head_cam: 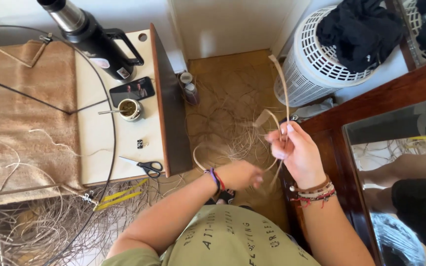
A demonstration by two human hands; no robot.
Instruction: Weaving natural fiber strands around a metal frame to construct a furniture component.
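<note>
The person is working a long pale reed strip (pixel 283 83) between both hands at the centre right of the frame. The right hand (pixel 297 150) is raised, its fingers (pixel 278 140) pinching the strip where it bends, so that one end is rising toward the white laundry basket (pixel 316 69) at the upper right. The left hand (pixel 242 175), lower and nearer the middle, is blurred; its fingers are curled and seem to be gripping the strip's lower run, though the blur is hiding the exact hold. A loop of the same strip is curving out to the left of that hand, above the floor (pixel 228 98), which is littered with loose fibres.

Judging from this, the step in hand looks like drawing out or straightening a single strand. The next move would probably call for keeping tension between the two hands without kinking the strip.

On the white surface (pixel 99 148) at the left are lying black-handled scissors (pixel 146 166), a small cup with a metal straw (pixel 129 109), a phone (pixel 131 90) and a black thermos (pixel 92 37). A thin dark hoop (pixel 112 148) is arcing across that surface, well apart from the hands.
</note>
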